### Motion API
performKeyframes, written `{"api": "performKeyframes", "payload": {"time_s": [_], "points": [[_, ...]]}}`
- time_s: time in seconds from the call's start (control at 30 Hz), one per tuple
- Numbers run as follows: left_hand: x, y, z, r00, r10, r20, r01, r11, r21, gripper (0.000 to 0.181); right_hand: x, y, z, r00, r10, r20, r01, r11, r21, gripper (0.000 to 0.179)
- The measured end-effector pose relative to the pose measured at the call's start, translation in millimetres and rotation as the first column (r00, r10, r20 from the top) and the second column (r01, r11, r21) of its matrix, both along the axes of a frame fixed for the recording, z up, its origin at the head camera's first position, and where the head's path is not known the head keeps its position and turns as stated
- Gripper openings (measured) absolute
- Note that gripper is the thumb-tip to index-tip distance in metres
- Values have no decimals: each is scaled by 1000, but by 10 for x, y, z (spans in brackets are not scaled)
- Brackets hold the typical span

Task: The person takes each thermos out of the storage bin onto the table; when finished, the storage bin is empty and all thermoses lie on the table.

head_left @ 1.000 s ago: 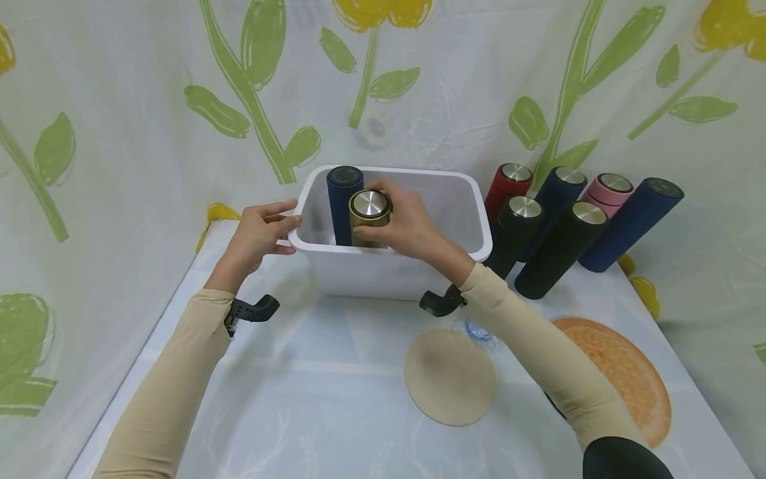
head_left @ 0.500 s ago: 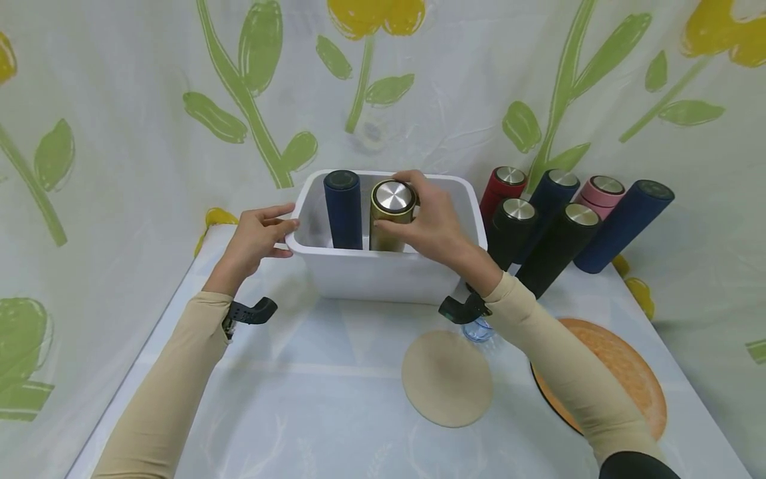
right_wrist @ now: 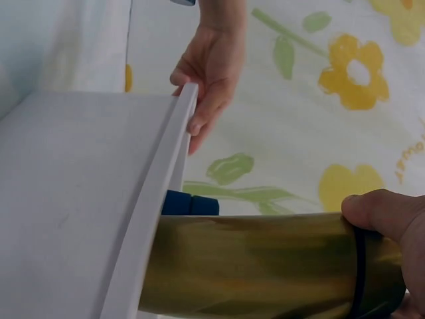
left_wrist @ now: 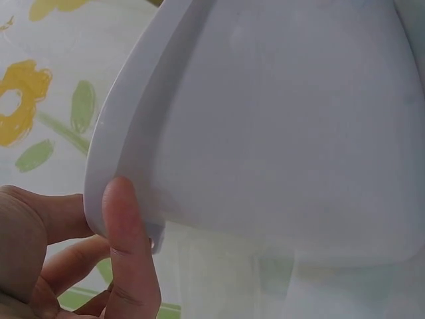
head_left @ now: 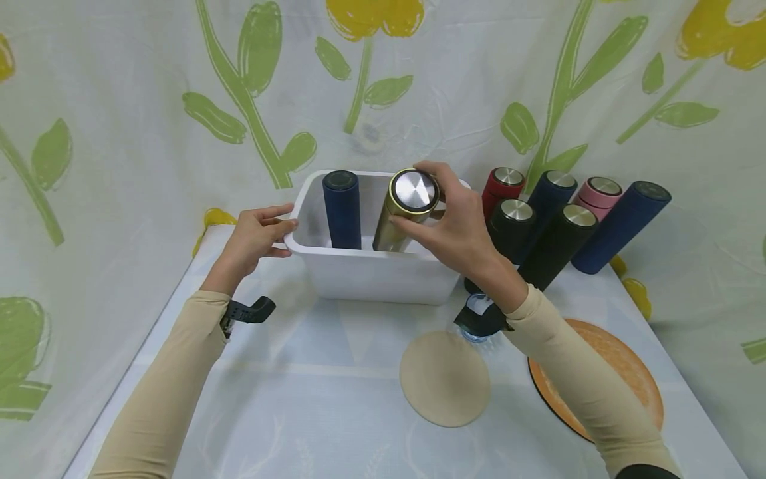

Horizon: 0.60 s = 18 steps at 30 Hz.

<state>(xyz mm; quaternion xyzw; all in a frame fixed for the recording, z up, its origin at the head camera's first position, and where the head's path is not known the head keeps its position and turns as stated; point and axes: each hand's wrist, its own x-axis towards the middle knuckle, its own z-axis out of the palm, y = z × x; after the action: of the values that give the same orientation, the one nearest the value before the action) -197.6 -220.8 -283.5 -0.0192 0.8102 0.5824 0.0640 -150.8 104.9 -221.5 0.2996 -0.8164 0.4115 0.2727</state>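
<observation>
My right hand (head_left: 463,226) grips a gold thermos flask (head_left: 391,229) with a steel-topped lid, thumb and fingers round its upper end. The flask leans to the right, its lower part hidden in a white plastic bin (head_left: 383,273). In the right wrist view, the gold flask (right_wrist: 252,266) rises past the bin's rim. A dark blue thermos flask (head_left: 342,213) stands upright in the bin's left part. At the bin's left end, my left hand (head_left: 257,236) pinches the rim; its thumb (left_wrist: 129,246) lies along the lip in the left wrist view.
Right of the bin stand several thermos flasks: red (head_left: 503,186), pink (head_left: 598,194), blue (head_left: 622,226) and black (head_left: 556,246) among them. A beige disc (head_left: 445,379), a clear glass-like object (head_left: 475,332) and an orange round mat (head_left: 622,359) lie nearer on the table.
My right hand has moved the gold flask to the right and upward, away from the blue one, and it now tilts. My left hand stays on the rim.
</observation>
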Motion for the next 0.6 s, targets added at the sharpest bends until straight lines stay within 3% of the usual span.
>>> {"api": "performKeyframes", "payload": {"time_s": [0.27, 0.6], "points": [[3, 6, 3, 1000, -11, 0, 11, 1000, -2, 54, 139, 77, 53, 996, 1, -88, -6, 999, -47, 69], [-1, 0, -11, 1000, 7, -3, -7, 1000, -16, 53, 356, 177, 194, 972, 24, -233, -48, 994, -97, 70]]}}
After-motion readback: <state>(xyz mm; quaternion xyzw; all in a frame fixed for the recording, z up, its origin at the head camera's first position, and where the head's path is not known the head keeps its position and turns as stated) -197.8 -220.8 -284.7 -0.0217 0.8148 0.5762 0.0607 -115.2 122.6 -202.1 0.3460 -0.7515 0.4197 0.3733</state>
